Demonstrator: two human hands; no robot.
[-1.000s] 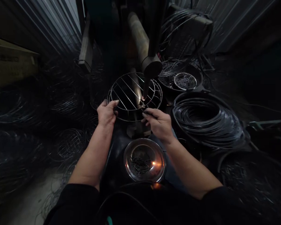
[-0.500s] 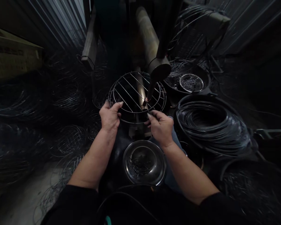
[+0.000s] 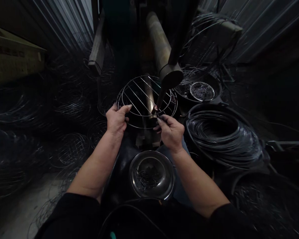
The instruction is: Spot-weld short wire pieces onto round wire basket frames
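Note:
A round wire rack (image 3: 137, 96) with parallel cross wires and two rings sits between the welder's upper electrode arm (image 3: 161, 98) and the brass-coloured lower arm (image 3: 149, 91). The upper tip meets the rack near its front right edge. My left hand (image 3: 116, 118) grips the rack's rim at the left front, thumb on top. At the front right, my right hand (image 3: 170, 131) is closed in a pinch close to the rim; what lies between its fingertips is too small to make out. Below the hands, a shiny metal bowl (image 3: 169, 176) holds short wire pieces (image 3: 147, 179).
A large coil of wire (image 3: 239, 146) lies in a black tub on the right. Behind it, a small dish (image 3: 202, 91) of wire bits rests in another pan. Wire racks (image 3: 73, 146) are piled on the left. A thick horizontal cylinder (image 3: 160, 43) juts forward above the rack.
The view has shifted slightly. The rack's front edge appears a little higher against the electrode tip, and both hands keep nearly the same places.

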